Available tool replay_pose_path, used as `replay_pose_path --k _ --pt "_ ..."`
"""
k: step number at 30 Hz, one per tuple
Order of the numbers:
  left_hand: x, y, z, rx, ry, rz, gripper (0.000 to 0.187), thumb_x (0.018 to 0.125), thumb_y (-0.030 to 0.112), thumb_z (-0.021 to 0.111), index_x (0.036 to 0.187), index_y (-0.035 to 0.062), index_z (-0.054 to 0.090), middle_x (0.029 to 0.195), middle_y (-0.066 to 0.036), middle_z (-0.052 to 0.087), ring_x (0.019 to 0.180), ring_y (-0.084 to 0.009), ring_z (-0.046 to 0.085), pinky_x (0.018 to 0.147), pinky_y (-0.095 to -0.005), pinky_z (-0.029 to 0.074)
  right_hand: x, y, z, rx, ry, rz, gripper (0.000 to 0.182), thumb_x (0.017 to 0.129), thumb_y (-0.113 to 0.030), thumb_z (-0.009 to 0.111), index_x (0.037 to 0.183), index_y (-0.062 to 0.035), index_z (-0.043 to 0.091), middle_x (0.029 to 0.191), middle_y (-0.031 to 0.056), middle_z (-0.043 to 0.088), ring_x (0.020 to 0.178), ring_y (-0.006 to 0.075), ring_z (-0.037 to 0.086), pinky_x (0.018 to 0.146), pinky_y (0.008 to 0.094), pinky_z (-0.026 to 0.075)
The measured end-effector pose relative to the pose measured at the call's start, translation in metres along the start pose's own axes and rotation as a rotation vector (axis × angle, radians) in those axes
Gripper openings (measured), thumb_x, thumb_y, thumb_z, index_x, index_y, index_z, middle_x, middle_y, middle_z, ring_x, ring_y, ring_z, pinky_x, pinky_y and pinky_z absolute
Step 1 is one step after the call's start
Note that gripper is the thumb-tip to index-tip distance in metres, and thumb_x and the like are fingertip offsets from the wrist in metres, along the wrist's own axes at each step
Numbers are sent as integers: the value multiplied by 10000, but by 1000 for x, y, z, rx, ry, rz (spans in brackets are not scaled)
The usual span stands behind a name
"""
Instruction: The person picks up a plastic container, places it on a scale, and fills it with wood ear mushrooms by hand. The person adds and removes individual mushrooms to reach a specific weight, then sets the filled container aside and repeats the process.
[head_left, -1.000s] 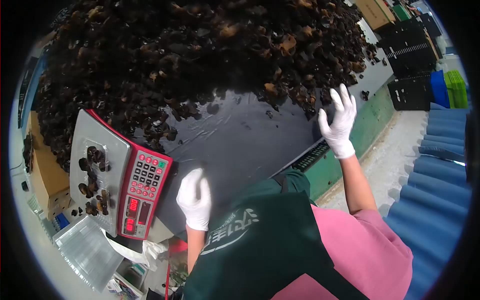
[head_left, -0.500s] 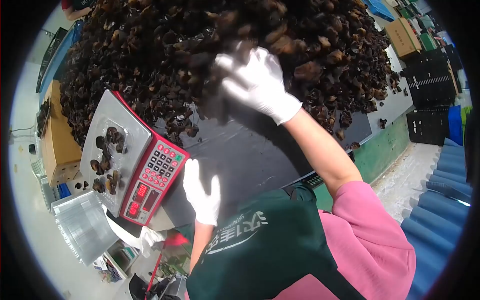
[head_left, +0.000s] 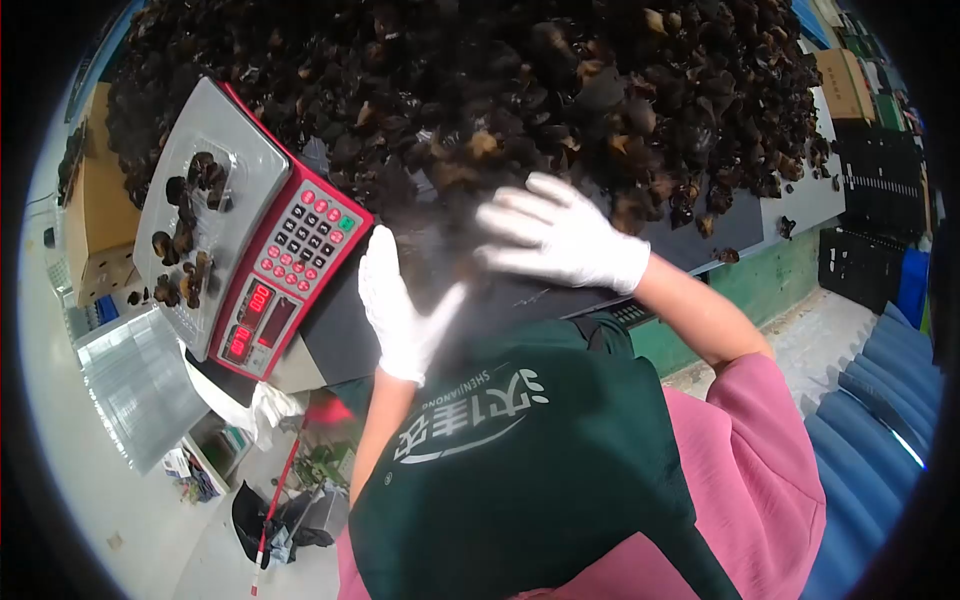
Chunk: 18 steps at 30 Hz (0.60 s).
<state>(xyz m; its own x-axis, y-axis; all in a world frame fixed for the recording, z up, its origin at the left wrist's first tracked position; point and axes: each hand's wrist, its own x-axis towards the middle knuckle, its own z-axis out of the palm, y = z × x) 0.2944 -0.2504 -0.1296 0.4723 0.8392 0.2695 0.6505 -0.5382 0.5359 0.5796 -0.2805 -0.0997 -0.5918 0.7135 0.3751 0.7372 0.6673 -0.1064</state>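
A large heap of dark brown wood ear mushrooms [head_left: 620, 110] covers the far part of the table. At its near edge is my right hand [head_left: 565, 240] in a white glove, fingers apart, with nothing seen in its grasp. My left hand [head_left: 398, 312], also gloved, is held beside the scale with its thumb spread from the fingers. Between the two hands a few loose pieces are blurred by motion. To the left stands a red and grey digital scale [head_left: 290, 255]. On its plate sits a clear plastic tray [head_left: 226, 215] with several mushroom pieces.
A cardboard box [head_left: 105, 215] stands left of the scale, with a translucent ribbed bin [head_left: 140, 390] below it. At the right are stacked black crates [head_left: 875, 190], another cardboard box [head_left: 843, 85] and blue corrugated sheeting [head_left: 870, 430]. White cloth [head_left: 270, 410] hangs at the table's near-left corner.
My right hand has drawn back from the heap toward my body, and some mushroom pieces have slid nearer. My left hand stays open beside the scale. The camera view has shifted.
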Motion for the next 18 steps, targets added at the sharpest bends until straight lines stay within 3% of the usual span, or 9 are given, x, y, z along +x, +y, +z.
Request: replay_pose_path --k 2,4,5,7,10,12,13,15,18 --pt "1 2 0 -6 -3 -6 1132 716 345 920 1602 -3 309 1591 -231 423 1420 -430 436 1196 -487 330 13 26 -13 -94 27 114 452 771 -186 751 1196 -334 716 1338 85 649 1202 295 638 1040 489 484" --pt "2 5 -2 -21 19 -3 1132 713 307 934 1607 8 307 1599 -217 420 1431 -415 433 1197 -467 339 18 49 -12 -303 276 193 483 758 -161 789 1210 -310 711 1321 90 663 1112 291 671 967 470 517" --pt "0 7 -4 -50 21 -27 1126 716 290 936 1609 15 309 1601 -211 419 1436 -403 435 1198 -458 342 25 58 -28 -293 233 267 522 720 -142 812 1219 -267 722 1308 115 668 1122 300 672 963 448 525" --pt "-3 10 -10 -107 25 -77 1113 722 258 940 1612 29 313 1606 -200 417 1445 -379 438 1201 -441 347 27 74 -49 -128 317 360 464 788 -97 789 1238 -189 727 1300 133 674 1157 300 666 985 407 523" --pt "-12 13 -23 -203 9 -191 1078 731 215 940 1607 42 336 1607 -183 421 1452 -338 446 1205 -417 352 21 68 -91 -66 386 513 430 893 -103 681 1322 -79 691 1410 247 602 1201 385 635 1027 442 518" --pt "-23 10 -30 -140 -3 -197 1062 732 199 939 1599 33 348 1604 -183 425 1452 -340 448 1204 -414 355 -5 65 -105 -79 469 592 416 940 22 641 1344 -69 680 1419 150 630 1330 293 585 1132 385 438" --pt "-27 10 -32 -128 18 -176 1042 740 181 932 1594 27 356 1603 -183 426 1448 -330 456 1195 -410 372 -16 63 -106 -85 577 564 362 942 31 656 1287 -60 713 1339 139 675 1252 272 636 1076 364 480" --pt "-39 9 -33 -277 20 -310 1013 743 154 927 1583 25 375 1579 -178 450 1453 -311 455 1179 -411 397 -52 43 -103 -127 551 701 380 950 78 605 1316 -4 670 1366 141 662 1305 269 605 1125 366 458" --pt "-53 -2 -34 -186 33 -264 952 739 132 927 1546 22 434 1499 -159 514 1371 -283 522 1129 -390 442 -100 -6 -80 -141 491 863 377 921 141 589 1263 9 677 1303 164 677 1223 299 645 1079 393 496"
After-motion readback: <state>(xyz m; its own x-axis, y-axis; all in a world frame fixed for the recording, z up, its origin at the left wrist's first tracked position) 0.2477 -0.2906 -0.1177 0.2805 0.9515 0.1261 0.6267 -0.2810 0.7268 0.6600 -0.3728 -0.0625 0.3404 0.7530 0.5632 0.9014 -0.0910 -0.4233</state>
